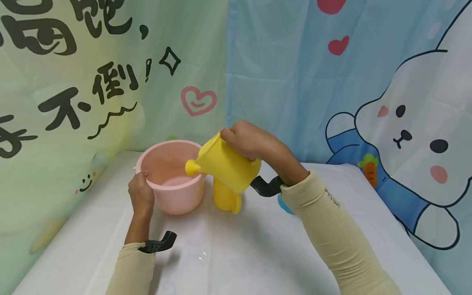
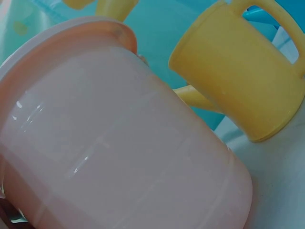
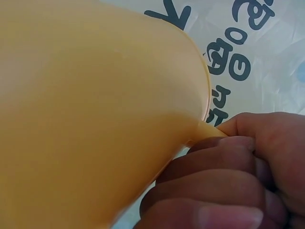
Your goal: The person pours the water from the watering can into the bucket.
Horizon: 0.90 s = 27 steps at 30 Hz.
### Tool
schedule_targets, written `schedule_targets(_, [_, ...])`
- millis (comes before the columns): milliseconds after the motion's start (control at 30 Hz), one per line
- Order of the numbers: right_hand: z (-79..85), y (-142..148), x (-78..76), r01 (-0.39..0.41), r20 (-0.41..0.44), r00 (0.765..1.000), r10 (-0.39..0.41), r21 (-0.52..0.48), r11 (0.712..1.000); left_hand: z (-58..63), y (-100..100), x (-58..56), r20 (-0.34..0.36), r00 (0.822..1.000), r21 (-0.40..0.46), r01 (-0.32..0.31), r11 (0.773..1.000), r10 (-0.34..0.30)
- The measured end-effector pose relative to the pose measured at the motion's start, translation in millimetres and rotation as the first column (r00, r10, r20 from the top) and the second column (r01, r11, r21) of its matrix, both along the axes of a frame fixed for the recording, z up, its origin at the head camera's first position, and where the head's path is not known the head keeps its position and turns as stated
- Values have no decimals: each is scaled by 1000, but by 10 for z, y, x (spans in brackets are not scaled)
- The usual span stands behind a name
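Note:
My left hand (image 1: 141, 192) pinches the near-left rim of a pink plastic bucket (image 1: 180, 200), which stands on the table. In my right hand (image 1: 250, 139) is a yellow watering can (image 1: 228, 166), raised and tipped left, its round spout head over the bucket's right rim. In the right wrist view, curled fingers (image 3: 209, 176) wrap the handle of the watering can (image 3: 95, 95). No water is visible leaving the spout. A second yellow watering can (image 1: 222, 196) stands on the table just right of the bucket, partly hidden behind the raised one; its handle shows in the left wrist view.
A white cloth covers the table (image 1: 221, 262). Part of a blue object (image 1: 284, 205) shows behind my right forearm. Printed curtains (image 1: 273, 82) hang behind and along the left side. Small shiny spots (image 1: 202, 256) lie on the cloth near the front.

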State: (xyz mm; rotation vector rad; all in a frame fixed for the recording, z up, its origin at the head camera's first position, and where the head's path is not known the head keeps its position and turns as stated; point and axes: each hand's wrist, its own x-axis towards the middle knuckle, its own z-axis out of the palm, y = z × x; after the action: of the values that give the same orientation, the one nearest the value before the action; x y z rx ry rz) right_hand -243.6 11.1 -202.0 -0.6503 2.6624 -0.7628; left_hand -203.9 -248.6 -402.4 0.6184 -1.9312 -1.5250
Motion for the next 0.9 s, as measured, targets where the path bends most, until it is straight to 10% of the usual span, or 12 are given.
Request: schedule_targets(900, [4, -19, 2, -7, -11, 1000, 7, 8, 1000, 3, -4, 17, 11, 1000, -20, 1, 1000, -1])
